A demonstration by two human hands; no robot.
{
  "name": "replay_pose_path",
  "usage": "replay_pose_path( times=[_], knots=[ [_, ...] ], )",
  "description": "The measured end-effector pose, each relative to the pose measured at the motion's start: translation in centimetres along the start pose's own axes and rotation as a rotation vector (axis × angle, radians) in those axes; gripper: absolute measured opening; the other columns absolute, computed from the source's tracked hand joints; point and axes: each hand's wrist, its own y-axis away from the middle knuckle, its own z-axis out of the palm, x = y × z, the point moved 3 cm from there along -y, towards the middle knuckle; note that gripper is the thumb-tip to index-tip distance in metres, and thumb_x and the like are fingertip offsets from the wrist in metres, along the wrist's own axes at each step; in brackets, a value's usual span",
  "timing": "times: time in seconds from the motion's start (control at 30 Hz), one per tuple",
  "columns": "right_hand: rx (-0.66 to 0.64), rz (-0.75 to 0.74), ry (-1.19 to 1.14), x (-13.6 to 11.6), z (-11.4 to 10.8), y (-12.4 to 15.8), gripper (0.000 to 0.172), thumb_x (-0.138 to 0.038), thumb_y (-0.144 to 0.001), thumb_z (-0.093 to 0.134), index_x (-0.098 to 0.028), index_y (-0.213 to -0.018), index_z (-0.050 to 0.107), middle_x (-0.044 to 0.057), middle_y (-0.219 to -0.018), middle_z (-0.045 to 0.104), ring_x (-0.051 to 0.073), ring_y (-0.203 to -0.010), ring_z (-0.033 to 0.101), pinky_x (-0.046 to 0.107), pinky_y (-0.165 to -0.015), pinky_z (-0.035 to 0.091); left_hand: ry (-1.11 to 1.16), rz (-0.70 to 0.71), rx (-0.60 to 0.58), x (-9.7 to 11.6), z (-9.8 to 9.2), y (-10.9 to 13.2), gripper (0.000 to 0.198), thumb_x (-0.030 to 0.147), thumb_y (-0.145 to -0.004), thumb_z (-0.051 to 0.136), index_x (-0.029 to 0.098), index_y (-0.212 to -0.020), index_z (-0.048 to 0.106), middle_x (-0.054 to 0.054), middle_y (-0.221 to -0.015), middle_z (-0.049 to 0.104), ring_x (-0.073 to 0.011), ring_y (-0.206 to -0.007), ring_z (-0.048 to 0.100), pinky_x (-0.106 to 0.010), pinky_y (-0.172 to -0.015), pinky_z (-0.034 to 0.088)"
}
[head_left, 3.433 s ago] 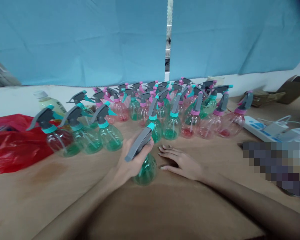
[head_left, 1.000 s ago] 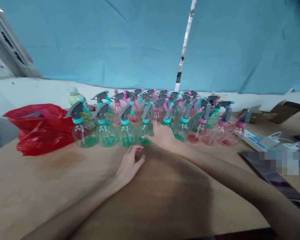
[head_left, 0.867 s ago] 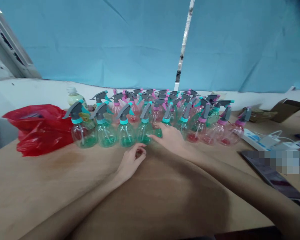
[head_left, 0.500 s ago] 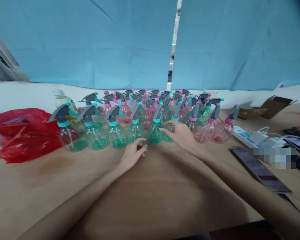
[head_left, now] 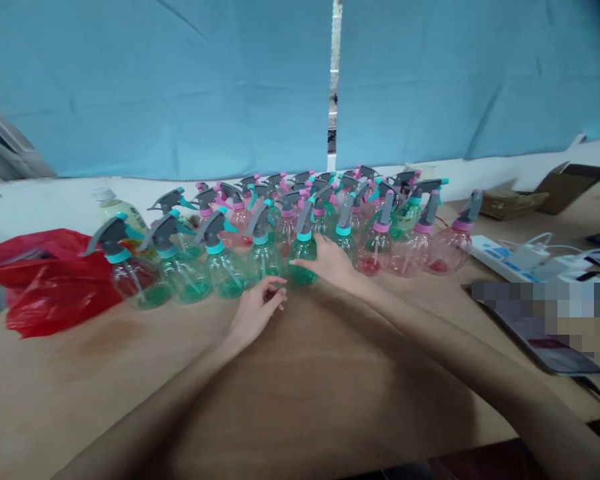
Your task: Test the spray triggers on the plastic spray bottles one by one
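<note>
Covering the back, a blue curtain (head_left: 190, 87) hung above a white wall (head_left: 70, 200). Below ran a broad, flat brown counter (head_left: 300, 400), with a soft red bag (head_left: 55, 287) slumped at its left. Rows of spray bottles (head_left: 287, 227) stood upright there. At the front row's middle, the right hand (head_left: 334, 263) curved round the right side of a green bottle (head_left: 301, 251), thumb across its front; whether it gripped could not be told. The left hand (head_left: 255, 308), loosely curled nearby, held nothing. The bottle looked light, its plastic thin, stiff and slick, hardly fragile; its round belly or turquoise collar (head_left: 304, 236) seemed the surest hold.
</note>
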Motion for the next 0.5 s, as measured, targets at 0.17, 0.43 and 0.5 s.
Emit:
replay_pose_path(
  times=[0.17,0.43,0.5],
  knots=[
    [-0.060,-0.026,0.048,0.1,-0.8,1.2,0.068,-0.058,-0.074,0.056,-0.010,-0.121,0.045,0.020,-0.113,0.058,0.035,-0.098,0.059,0.044,-0.076,0.047,-0.001,0.029,0.110,2.0,-1.1,0.1,0.027,0.039,-0.084,0.048,0.021,-0.102,0.056,-0.002,-0.081,0.064,-0.0161,-0.070,0.062,-0.028,-0.062,0.048],
    [-0.078,-0.151,0.120,-0.9,-2.8,6.4,0.059,-0.062,-0.077,0.050,-0.014,-0.111,0.048,0.013,-0.105,0.060,0.031,-0.088,0.062,0.037,-0.063,0.048,0.017,0.209,0.164,6.6,0.0,-0.7,0.052,0.039,-0.074,0.064,0.022,-0.120,0.046,-0.009,-0.126,0.052,-0.0239,-0.113,0.051,-0.039,-0.089,0.047],
    [-0.073,-0.198,0.119,-1.4,-3.1,7.8,0.062,-0.066,-0.077,0.044,-0.014,-0.109,0.049,0.013,-0.101,0.061,0.029,-0.084,0.062,0.037,-0.061,0.048,0.021,0.232,0.134,7.9,0.4,-0.6,0.057,0.037,-0.073,0.065,0.022,-0.123,0.043,-0.010,-0.128,0.050,-0.0246,-0.114,0.051,-0.039,-0.091,0.046]
  ],
)
